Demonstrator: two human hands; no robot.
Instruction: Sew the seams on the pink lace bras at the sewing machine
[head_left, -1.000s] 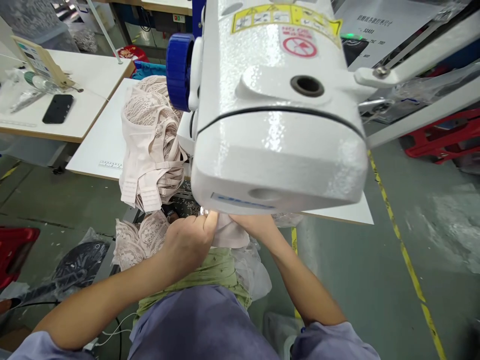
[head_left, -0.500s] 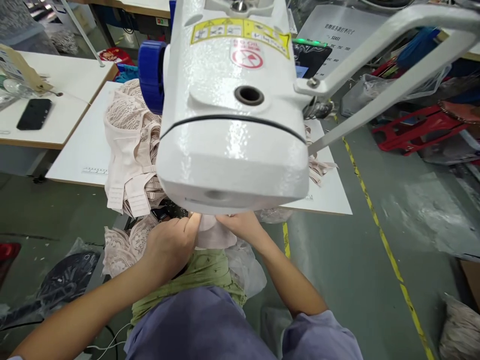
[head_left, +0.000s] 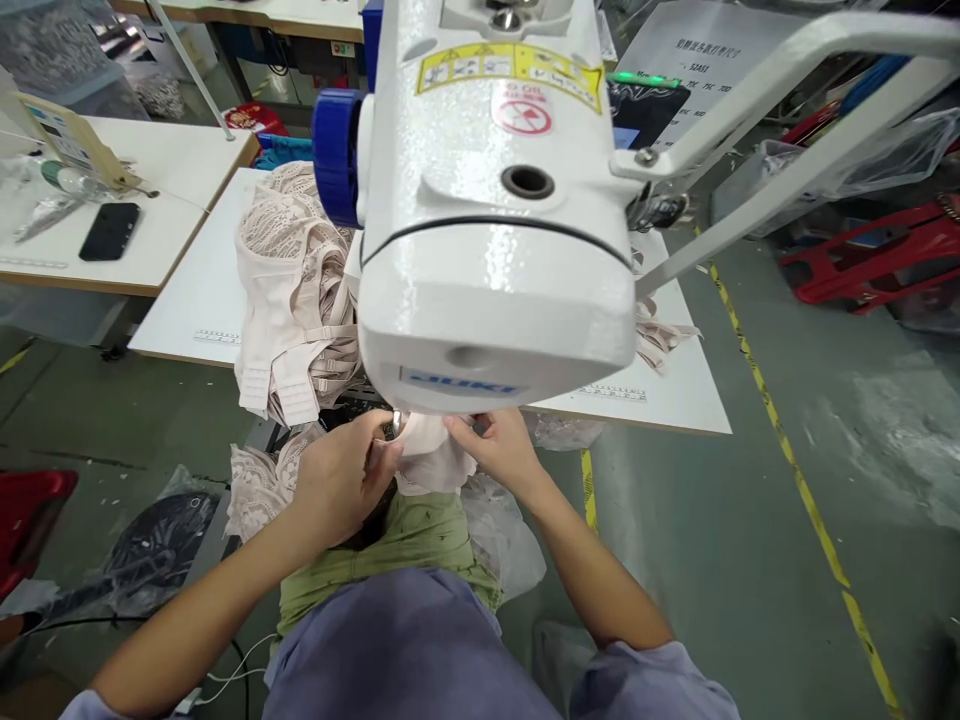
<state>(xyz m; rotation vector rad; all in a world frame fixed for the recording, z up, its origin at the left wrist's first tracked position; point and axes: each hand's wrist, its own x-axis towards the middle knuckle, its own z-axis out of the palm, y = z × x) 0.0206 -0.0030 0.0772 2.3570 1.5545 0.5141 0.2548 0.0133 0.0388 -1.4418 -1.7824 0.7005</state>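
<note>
Under the head of a white sewing machine (head_left: 499,300), both hands are at a pale beige bra (head_left: 435,468). My left hand (head_left: 341,480) is closed, its thumb and forefinger pinching the left part of the fabric. A small shiny metal piece (head_left: 397,424) shows at its fingertips. On the opposite side, my right hand (head_left: 502,450) pinches the fabric between bent fingers and thumb. The needle area is hidden behind the machine head. Beige lace cups (head_left: 262,485) hang at the table edge, left of my left hand; whether they join the held fabric I cannot tell.
A pile of beige bras (head_left: 289,290) lies on the white table (head_left: 187,290) left of the machine. Beige straps (head_left: 660,335) lie at its right. A grey thread-stand bar (head_left: 757,200) slants across the right. A black phone (head_left: 110,231) rests on the neighbouring table.
The view has shifted, so the scene sits farther right. My left thumb and forefinger have parted somewhat, revealing the metal piece. My right fingers have come out from under the machine head.
</note>
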